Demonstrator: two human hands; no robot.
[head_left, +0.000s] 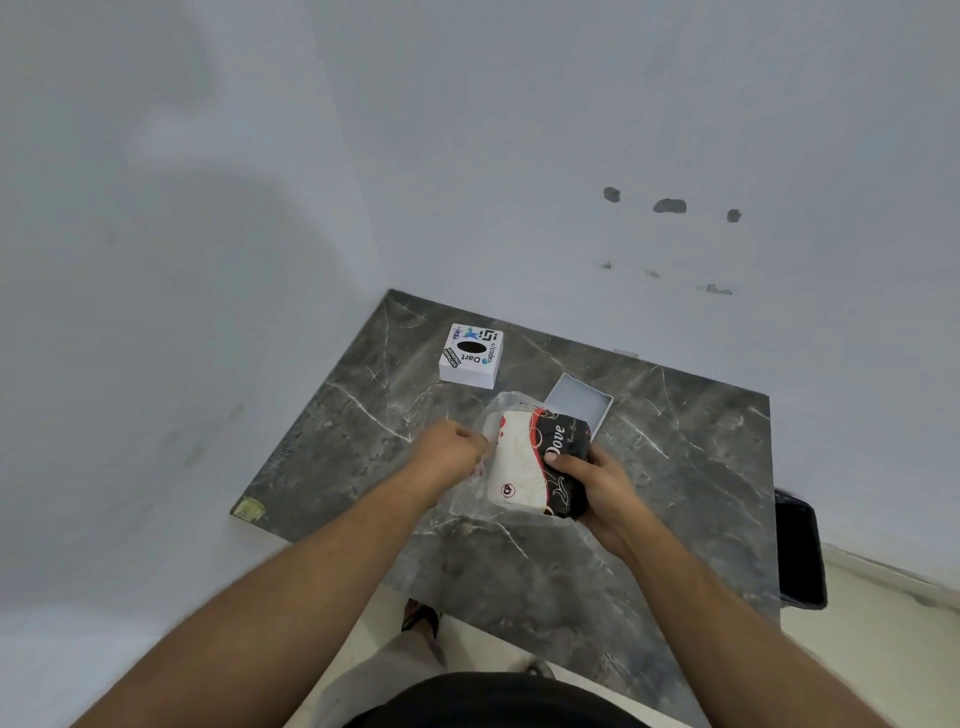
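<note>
A folded cloth item (530, 462), white on one side and black with red trim and the word "Dove" on the other, sits inside a clear plastic bag (506, 405) above the dark marble table (363, 426). My right hand (597, 488) grips the black end of the item, thumb on top. My left hand (449, 449) pinches the bag's edge at the item's left side.
A white box (471, 356) with stickers stands at the table's far left. Behind the cloth lies an open white box tray (579, 397). Walls close the table's left and far sides. A black bin (800, 551) stands right of the table.
</note>
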